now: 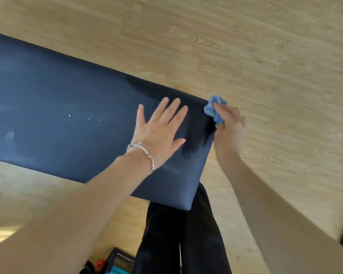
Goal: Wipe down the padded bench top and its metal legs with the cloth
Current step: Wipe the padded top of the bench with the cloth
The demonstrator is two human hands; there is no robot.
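The padded bench top (67, 91), dark and dusty, runs from the left frame edge, which cuts it off, to its short end near the middle of the view. The left hand (158, 133) lies flat on the bench top near that end, fingers straight and spread, a silver bracelet (145, 153) on the wrist. The right hand (229, 125) is just beyond the end's far corner, fingers curled around a bunched blue cloth (214, 107) pressed against that corner; motion blur hides the fingertips. Darker wiped streaks (198, 139) mark the bench top along this end. Its metal legs are hidden underneath. Black trousers (176, 234) show below the near corner, on wooden floor (246, 46). Blurred objects (115, 262) below the bench, at the bottom edge, cannot be identified.
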